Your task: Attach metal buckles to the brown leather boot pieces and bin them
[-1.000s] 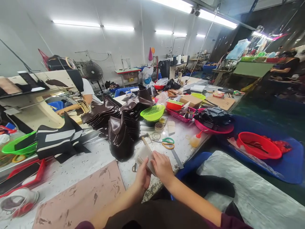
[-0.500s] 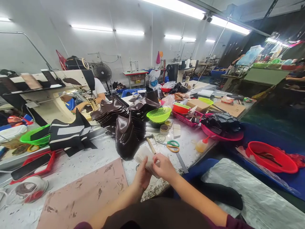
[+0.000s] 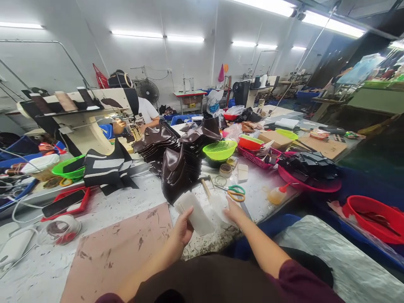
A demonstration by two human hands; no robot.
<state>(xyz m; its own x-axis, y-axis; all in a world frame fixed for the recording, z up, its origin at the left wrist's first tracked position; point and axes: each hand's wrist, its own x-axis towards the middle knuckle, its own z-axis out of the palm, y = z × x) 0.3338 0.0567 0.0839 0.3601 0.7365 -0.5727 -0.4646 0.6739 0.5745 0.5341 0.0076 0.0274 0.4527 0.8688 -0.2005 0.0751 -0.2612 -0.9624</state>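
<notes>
My left hand point(image 3: 184, 226) is closed on a stack of thin whitish sheets point(image 3: 196, 213), thumb on top, over the front edge of the workbench. To its right, my right hand point(image 3: 233, 211) pinches a single translucent white sheet point(image 3: 217, 206), held apart from the stack. Just beyond my hands lie a hammer point(image 3: 206, 188) and scissors point(image 3: 236, 192) with green and orange handles. A metal ruler point(image 3: 246, 209) is partly hidden behind my right forearm. Stacked dark brown leather pieces point(image 3: 173, 172) stand beyond the white stack.
A pinkish board point(image 3: 116, 248) lies front left, near a red tray point(image 3: 83, 204) with a phone. Green point(image 3: 221, 150) and magenta baskets point(image 3: 257, 158) stand farther back. A glue bottle point(image 3: 277, 195) is near the right edge. Another person point(image 3: 147, 112) sits at a sewing machine.
My right hand has drawn one sheet off the stack and moved right, away from my left hand. The camera view has turned slightly left.
</notes>
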